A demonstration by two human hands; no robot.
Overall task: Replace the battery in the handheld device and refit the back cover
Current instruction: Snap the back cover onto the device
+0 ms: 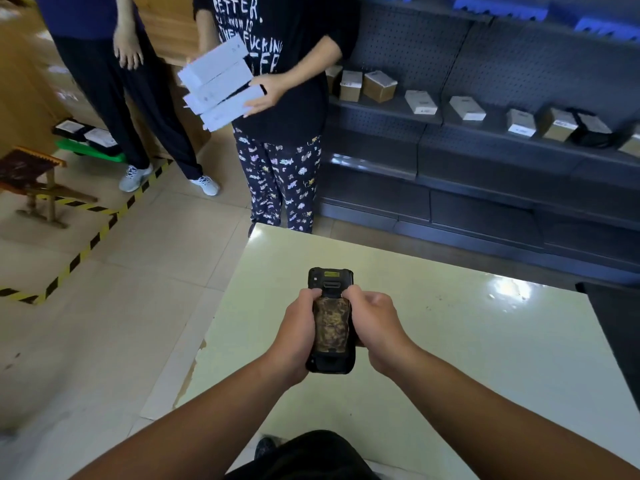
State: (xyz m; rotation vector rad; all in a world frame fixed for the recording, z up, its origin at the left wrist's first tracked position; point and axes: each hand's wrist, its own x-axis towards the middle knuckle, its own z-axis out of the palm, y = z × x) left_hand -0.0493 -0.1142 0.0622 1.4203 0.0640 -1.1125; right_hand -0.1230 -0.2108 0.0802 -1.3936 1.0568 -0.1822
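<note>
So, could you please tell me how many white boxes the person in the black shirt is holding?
3, stacked and fanned against the chest: top, middle, bottom. More could be hidden behind them.

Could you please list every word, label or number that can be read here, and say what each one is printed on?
"BETTER." – black T-shirt with white lettering on the person standing beyond the table.
"KNOW IS" – same shirt, next line.
The shirt's lower lines are partly covered and blurred; not reliably readable.
Labels on the small cardboard and white boxes on the dark shelf: too small to read.
Yellow label on the black handheld device: blurred.
</note>
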